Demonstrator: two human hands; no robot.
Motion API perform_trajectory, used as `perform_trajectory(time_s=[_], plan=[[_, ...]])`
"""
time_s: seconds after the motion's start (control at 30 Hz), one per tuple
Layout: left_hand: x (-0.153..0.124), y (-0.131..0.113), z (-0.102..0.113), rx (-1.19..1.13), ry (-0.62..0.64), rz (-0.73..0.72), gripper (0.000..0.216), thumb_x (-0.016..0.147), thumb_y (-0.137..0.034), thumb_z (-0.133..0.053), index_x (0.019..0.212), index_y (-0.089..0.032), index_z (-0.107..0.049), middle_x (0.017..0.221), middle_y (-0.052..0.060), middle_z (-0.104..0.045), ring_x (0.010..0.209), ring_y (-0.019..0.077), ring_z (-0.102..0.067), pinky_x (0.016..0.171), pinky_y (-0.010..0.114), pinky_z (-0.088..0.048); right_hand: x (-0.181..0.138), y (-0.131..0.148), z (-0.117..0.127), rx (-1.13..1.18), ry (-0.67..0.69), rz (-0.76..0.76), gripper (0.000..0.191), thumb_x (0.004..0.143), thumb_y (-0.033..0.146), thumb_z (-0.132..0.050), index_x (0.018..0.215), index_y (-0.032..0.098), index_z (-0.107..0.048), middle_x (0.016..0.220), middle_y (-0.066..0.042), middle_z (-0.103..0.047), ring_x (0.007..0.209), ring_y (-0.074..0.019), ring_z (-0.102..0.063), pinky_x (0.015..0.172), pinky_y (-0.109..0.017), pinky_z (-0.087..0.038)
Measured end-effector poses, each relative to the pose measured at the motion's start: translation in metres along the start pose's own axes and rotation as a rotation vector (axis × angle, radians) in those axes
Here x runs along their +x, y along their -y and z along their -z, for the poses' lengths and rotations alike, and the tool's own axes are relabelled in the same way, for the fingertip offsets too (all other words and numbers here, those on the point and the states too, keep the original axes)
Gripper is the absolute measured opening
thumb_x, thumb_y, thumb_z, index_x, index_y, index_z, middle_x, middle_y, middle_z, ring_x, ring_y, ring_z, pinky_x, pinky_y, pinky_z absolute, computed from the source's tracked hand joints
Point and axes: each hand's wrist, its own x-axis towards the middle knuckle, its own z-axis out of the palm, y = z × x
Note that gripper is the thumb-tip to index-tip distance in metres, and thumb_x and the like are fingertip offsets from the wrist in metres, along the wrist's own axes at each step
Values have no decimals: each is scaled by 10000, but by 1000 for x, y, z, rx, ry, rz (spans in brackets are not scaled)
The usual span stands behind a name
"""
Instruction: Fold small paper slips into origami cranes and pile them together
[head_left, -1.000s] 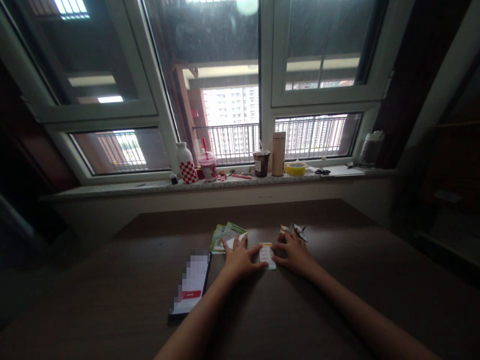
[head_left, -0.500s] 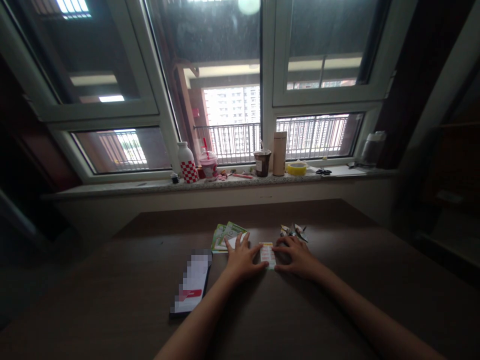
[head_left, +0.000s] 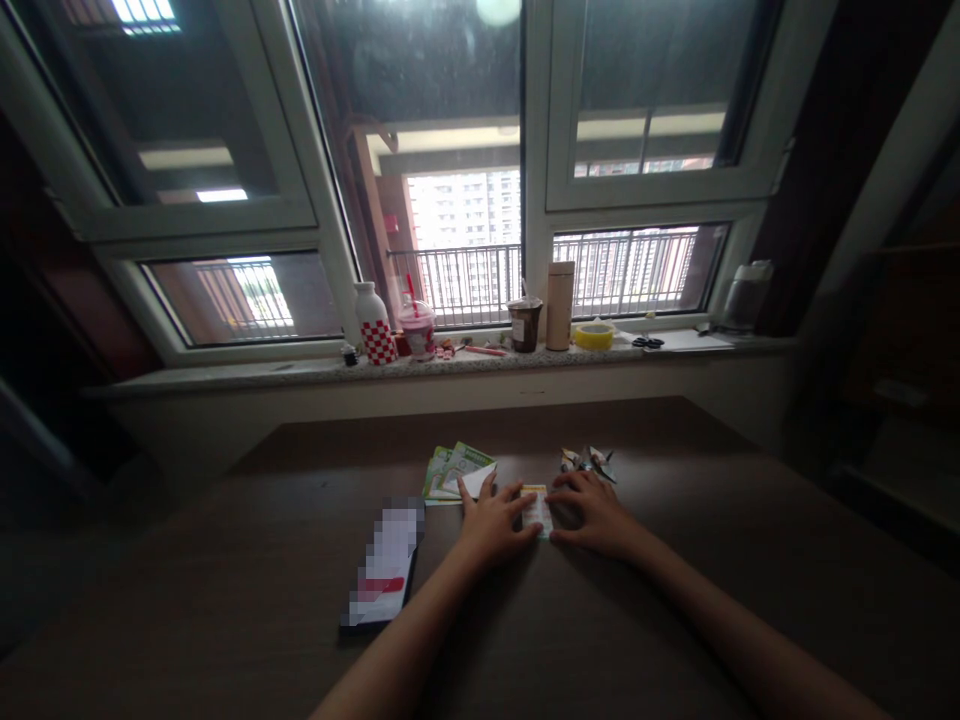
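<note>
A small printed card lies flat on a brown table, the left hand on one side of it and the right hand on the other.

The left hand's fingers are spread apart, thumb and forefinger tips overlapping the card's left edge. The right hand is curved, thumb and forefinger apart, tips at the card's right edge; whether they press on it, I cannot tell. Beyond the card to the left are overlapping green-and-white cards with a white piece of paper; beyond it to the right, crumpled scraps. Well left of the card lies a smartphone. Far behind it, a windowsill bears a red-checked bottle and a yellow tape roll.
</note>
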Motion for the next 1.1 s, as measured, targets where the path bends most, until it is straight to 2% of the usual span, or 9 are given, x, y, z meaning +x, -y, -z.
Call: perform_trajectory(time_s=[0.2,0.33,0.4,0.53,0.87,1.1], plan=[[-2,0,-1,-13,-19,-3,523,842,-682,-471,1325,-487,-516,1488,-68,-475,1440,391,-227,1004,800,182,-2,-2,-2,42,-12,12,509,677,556,-763,1136,347,-696,1319,-48,-552,1282,-310,-401,1080,-482,-291],[-2,1,-2,-17,-25,0,520,839,-685,-475,1319,-491,-520,1482,-70,-482,1444,383,-223,1008,797,182,0,-6,-7,102,-65,32,253,812,440,-665,1037,350,-741,1252,-38,-595,1230,-277,-446,1063,-468,-309],[-2,1,-1,-16,-16,9,519,835,-684,-481,1317,-496,-519,1485,-75,-477,1447,384,-216,1009,797,182,1,-9,-10,113,-105,30,188,853,391,-617,955,343,-767,1214,-35,-615,1200,-263,-464,1059,-463,-311],[-1,0,-1,-18,2,28,528,825,-695,-486,1314,-500,-523,1493,-80,-465,1448,396,-202,1005,804,178,4,-13,-13,103,-102,21,157,837,384,-638,899,371,-781,1203,-21,-621,1192,-265,-460,1055,-465,-312],[-1,-2,3,10,44,46,545,819,-695,-485,1332,-515,-499,1527,-78,-417,1462,403,-151,1027,807,126,9,-4,-12,-76,-161,-113,195,888,423,-582,985,443,-750,1221,-32,-569,1183,-278,-449,1005,-471,-359],[1,-2,3,34,67,56,568,813,-719,-459,1342,-515,-487,1548,-67,-382,1459,419,-149,1021,817,101,12,1,-14,-156,-160,-206,236,921,450,-535,1081,469,-707,1238,-44,-539,1206,-287,-433,1017,-492,-343]])
